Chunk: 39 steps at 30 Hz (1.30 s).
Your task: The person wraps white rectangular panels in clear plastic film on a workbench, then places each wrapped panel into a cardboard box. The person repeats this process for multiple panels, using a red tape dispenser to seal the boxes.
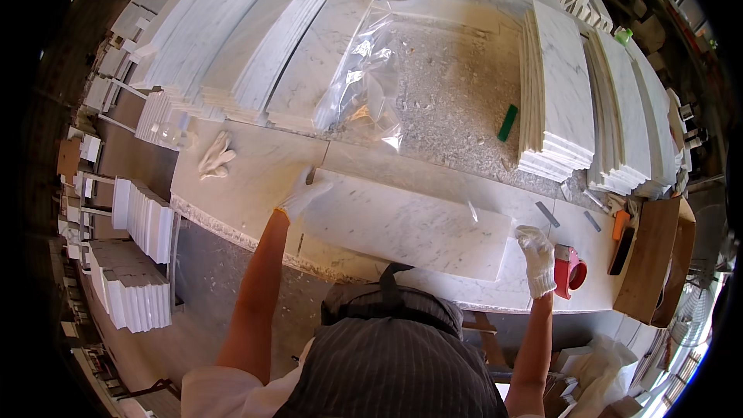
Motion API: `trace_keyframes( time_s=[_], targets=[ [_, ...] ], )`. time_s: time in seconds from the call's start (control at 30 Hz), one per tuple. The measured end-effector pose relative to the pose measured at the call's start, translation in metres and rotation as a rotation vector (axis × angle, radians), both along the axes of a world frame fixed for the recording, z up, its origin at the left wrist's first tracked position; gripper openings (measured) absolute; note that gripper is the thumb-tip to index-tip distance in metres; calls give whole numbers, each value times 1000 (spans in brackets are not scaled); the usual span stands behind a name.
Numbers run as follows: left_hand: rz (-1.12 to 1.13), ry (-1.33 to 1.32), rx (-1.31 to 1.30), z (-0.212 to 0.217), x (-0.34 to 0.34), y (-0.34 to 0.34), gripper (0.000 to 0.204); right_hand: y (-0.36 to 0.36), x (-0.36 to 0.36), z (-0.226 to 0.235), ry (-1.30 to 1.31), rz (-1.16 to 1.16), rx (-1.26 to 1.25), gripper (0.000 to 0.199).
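Currently, a long, rectangular white marble slab with grey veining (410,224) lies flat along the near side of the pale worktable (255,159), slightly askew to its edge. At its left end rests the left hand, in a white knitted glove (303,195), with the thumb set wide apart from the fingers. Just beyond the slab's right end is the right hand, gloved likewise (535,259); its fingers look bent, but whether they hold anything I cannot tell. Just beside that hand stands a red tape dispenser (569,272), with two narrow grey strips (548,214) near it and an open brown cardboard box (650,267) farther right. Crumpled clear plastic film (364,101) lies beyond the slab, a green oblong block (508,123) beside a stack of white marble slabs (563,85), and loose white gloves (216,156) to the left.
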<state>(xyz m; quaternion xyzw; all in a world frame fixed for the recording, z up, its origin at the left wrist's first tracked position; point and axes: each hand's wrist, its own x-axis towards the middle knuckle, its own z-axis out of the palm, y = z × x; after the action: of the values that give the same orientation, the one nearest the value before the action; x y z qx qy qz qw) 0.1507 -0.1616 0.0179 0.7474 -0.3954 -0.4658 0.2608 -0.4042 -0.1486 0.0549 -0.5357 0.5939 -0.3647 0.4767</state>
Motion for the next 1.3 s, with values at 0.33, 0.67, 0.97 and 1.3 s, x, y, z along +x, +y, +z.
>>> trace_keyframes(
  time_s=[0.33, 0.67, 0.97, 1.3],
  targets=[
    [-235, 56, 122, 3, 18, -58, 49, 28, 7, 3, -17, 65, -71, 17],
    [-79, 112, -205, 2, 18, -26, 24, -10, 19, 30, -3, -2, -137, 16],
    [-435, -131, -330, 21, 41, 29, 22, 67, 24, -17, 409, 52, -127, 11],
    [-1056, -739, 129, 92, 50, 37, 23, 94, 24, -61, 501, -100, -211, 12]
  ],
)
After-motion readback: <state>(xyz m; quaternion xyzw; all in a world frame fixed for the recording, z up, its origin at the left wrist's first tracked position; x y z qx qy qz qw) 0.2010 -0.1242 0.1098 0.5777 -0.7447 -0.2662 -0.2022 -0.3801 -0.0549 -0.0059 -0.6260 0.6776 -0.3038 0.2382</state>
